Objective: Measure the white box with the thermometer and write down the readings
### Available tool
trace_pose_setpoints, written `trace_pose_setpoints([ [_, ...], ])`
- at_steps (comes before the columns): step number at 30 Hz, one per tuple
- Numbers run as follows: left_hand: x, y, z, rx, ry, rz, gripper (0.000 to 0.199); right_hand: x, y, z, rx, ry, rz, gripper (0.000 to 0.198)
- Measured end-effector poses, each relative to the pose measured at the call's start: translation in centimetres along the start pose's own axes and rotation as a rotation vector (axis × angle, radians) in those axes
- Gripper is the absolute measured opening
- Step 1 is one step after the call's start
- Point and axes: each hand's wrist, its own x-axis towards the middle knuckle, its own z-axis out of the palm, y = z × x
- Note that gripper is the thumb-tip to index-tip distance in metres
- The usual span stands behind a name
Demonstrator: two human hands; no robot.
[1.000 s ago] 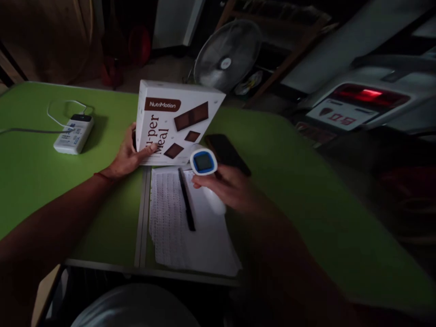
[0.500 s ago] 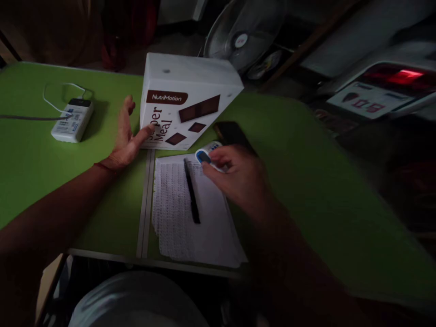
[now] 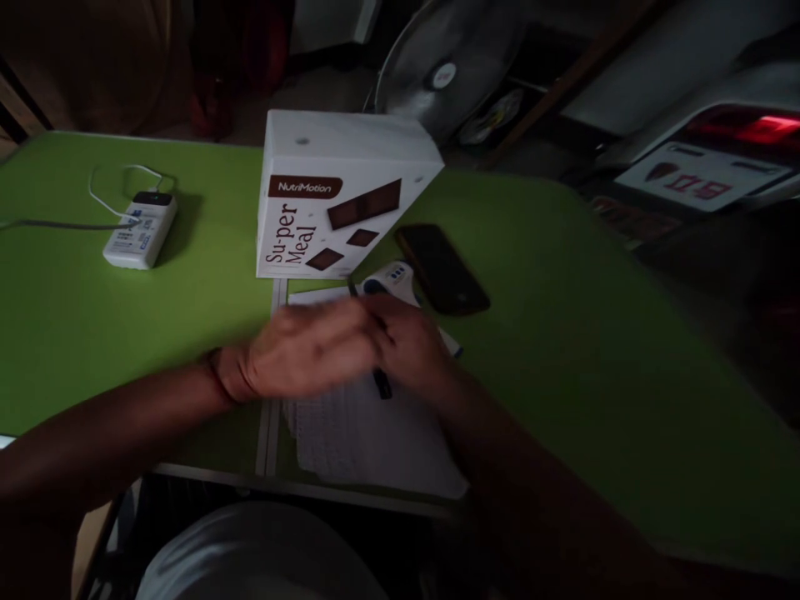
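My left hand (image 3: 316, 350) reaches across the papers and meets my right hand (image 3: 412, 342); the two overlap. The left one is smeared by motion. The fingers of both are mostly hidden, so I cannot tell whether they hold anything. Beneath them lies a stack of written paper sheets (image 3: 375, 446). A black pen (image 3: 382, 385) shows on both sides of the hands, its middle covered. Just beyond my right hand rests a white and blue handheld device (image 3: 397, 279) with small buttons, partly covered. A white NutriMotion box (image 3: 300, 229) stands upright behind the papers.
A dark phone (image 3: 443, 271) lies right of the box on the green table (image 3: 212, 308). At the left is a white power bank (image 3: 141, 233) with cables plugged in. A fan (image 3: 443, 75) stands past the far edge.
My left hand has left the box and moved right and nearer to meet my right hand. My right hand has let go of the white and blue device and come nearer.
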Motion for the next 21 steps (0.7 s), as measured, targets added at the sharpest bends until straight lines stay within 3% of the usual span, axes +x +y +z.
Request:
trace_pose_setpoints([
  [3, 0.7, 3.3, -0.4, -0.175, -0.150, 0.100, 0.032, 0.0, -0.1, 0.1, 0.120, 0.045, -0.002, 0.026],
  [5, 0.8, 4.5, -0.3, -0.297, -0.240, 0.056, 0.037, 0.0, -0.3, 0.1, 0.197, 0.046, -0.016, 0.027],
  [9, 0.6, 5.0, -0.1, -0.535, -0.586, -0.060, 0.038, 0.0, -0.6, 0.3, 0.285, 0.024, -0.064, 0.028],
  [11, 0.7, 5.0, -0.3, -0.575, -0.701, -0.097, 0.035, 0.0, -0.7, 0.4, 0.315, 0.014, -0.073, 0.028],
  [17, 1.2, 6.4, -0.8, -0.587, -0.795, -0.003, 0.031, 0.0, -0.7, 0.0, 0.336, -0.067, 0.080, 0.025],
  [21, 1.5, 6.8, -0.8, -0.492, -0.887, 0.018, 0.029, -0.2, -0.4, -0.2, 0.354, -0.065, 0.097, 0.026],
])
